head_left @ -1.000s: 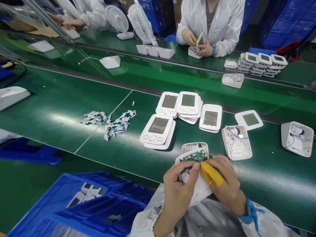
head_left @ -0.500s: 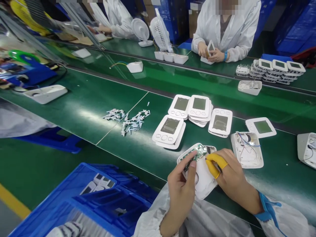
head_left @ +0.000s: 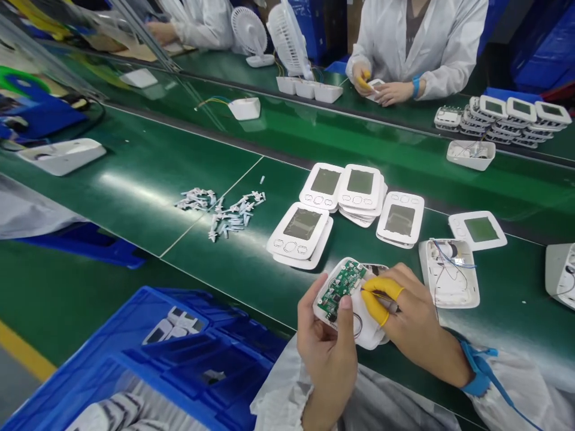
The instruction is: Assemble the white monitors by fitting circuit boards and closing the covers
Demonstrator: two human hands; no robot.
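My left hand [head_left: 330,350] grips the near left side of a white panel that carries a green circuit board [head_left: 344,287], its thumb on the board's lower edge. My right hand [head_left: 404,317], with yellow covers on two fingertips, pinches thin dark wires at the board's right edge. Under the panel lies a white housing [head_left: 371,332], partly hidden by my hands. Just right of them is an open white housing [head_left: 451,281] with blue and red wires. Beyond my hands sit white panels with grey screens [head_left: 302,230], some stacked.
Small white connectors [head_left: 231,218] lie scattered left of the panels. A loose panel [head_left: 478,230] is at the right. Blue crates [head_left: 202,353] stand below the table's near edge. Across the green bench [head_left: 148,149], a person [head_left: 417,48] works beside fans and stacked panels.
My left index finger has moved off the board to the panel's left edge, and the panel is lifted and tilted, showing more of the board. The person opposite has lowered the part in their hands.
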